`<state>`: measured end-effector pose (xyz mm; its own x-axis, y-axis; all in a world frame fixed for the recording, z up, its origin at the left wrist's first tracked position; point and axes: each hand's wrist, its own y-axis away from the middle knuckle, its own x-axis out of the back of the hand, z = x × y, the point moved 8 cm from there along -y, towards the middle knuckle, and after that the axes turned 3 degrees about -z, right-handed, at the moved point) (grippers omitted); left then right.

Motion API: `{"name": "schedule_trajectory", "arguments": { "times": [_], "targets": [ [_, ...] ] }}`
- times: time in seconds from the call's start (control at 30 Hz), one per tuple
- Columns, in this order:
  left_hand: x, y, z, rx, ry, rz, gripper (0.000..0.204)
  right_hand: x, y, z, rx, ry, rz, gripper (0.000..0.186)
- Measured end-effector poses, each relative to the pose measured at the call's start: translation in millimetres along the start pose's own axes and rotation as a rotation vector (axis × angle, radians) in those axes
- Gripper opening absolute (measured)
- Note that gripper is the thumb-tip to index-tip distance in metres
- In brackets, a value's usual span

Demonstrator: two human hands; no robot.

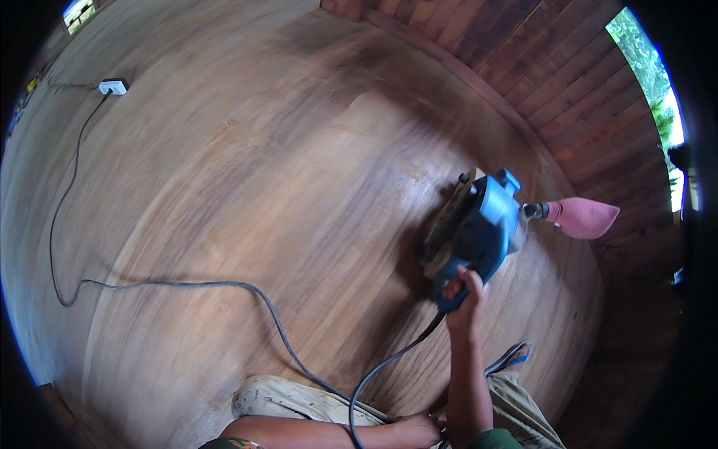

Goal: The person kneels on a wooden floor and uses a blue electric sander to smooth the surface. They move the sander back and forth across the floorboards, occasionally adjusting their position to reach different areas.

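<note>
My right hand (470, 292) is wrapped around the rear handle of a blue belt sander (490, 217). A pinkish-red dust bag (587, 218) sticks out from the sander's right side. The sander is over the wooden floor (247, 202), its dark belt side toward the left; whether it touches the boards I cannot tell. From the handle a dark power cord (396, 353) loops down toward my lap. My left hand (417, 432) lies low in front of me, close to the cord and beside my right forearm, its fingers mostly hidden.
The cord runs left across the floor to a white socket block (112, 87) at the far left. A reddish plank wall (553, 82) curves along the right, with a bright opening (651, 82) beyond it. My sandaled foot (517, 355) stands right of my right forearm.
</note>
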<state>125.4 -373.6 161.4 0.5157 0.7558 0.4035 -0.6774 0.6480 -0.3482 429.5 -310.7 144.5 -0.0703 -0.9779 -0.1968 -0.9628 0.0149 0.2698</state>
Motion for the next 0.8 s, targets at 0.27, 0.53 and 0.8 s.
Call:
{"name": "schedule_trajectory", "arguments": {
  "times": [0.27,0.53,0.8],
  "targets": [
    [23,-13,2,0.130,-0.364,0.183,0.020,1,-190,-50,0.000,-0.012,-0.025,0.016],
    [34,7,-35,0.269,0.276,-0.108,0.021,26,-244,-48,0.049,0.016,0.011,0.013],
    [32,-20,-13,0.085,0.167,-0.120,0.020,8,-196,-49,-0.018,0.006,-0.011,0.012]
  ]
}}
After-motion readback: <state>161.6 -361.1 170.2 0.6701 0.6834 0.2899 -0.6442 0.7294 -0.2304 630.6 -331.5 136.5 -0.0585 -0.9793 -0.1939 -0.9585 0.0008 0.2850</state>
